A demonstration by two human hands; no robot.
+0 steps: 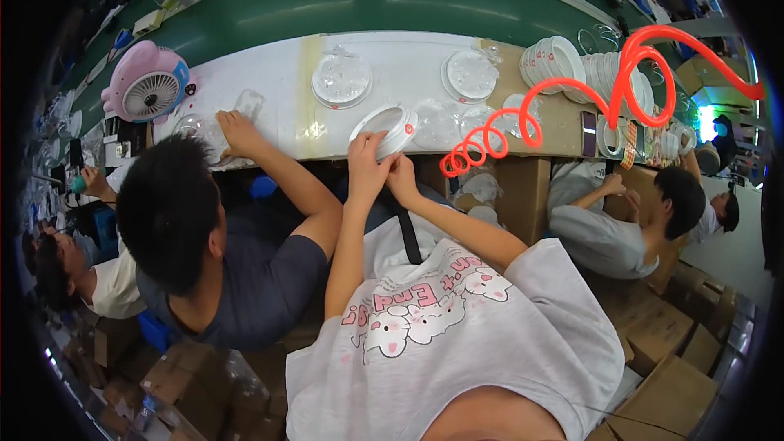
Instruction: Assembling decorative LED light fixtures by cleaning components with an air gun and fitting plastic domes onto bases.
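Taking the white ring-shaped housing point(385, 130) at the desk's near edge as the landmark, and going from left to right:

Far to its left a pink desk fan point(149, 82) stands on the desk point(269, 73), its grille facing the seated workers, probably to cool them. Nearer the ring, a co-worker in a dark shirt reaches a hand point(237, 131) onto clear plastic parts, pressing them flat against the white surface.

The left hand point(367, 165) closes around the ring's lower rim from below, fingers curled up the side, so the piece is tilted on edge with its open face turned partly toward the person. Just right of it the right hand point(402, 175) pinches at the ring's underside, fingers narrow and close together; what it grips, if anything besides the rim, is too small to tell. Holding it with both hands at the desk edge keeps it steady and near the eyes.

Behind the ring lie two clear round discs point(341, 79) point(471, 75), laid flat within reach. To the ring's right an orange coiled air hose point(572, 106) loops down from above, hanging clear of the work. Beyond it, stacked white rings point(555, 61) stand on edge in a row, packed to save space.
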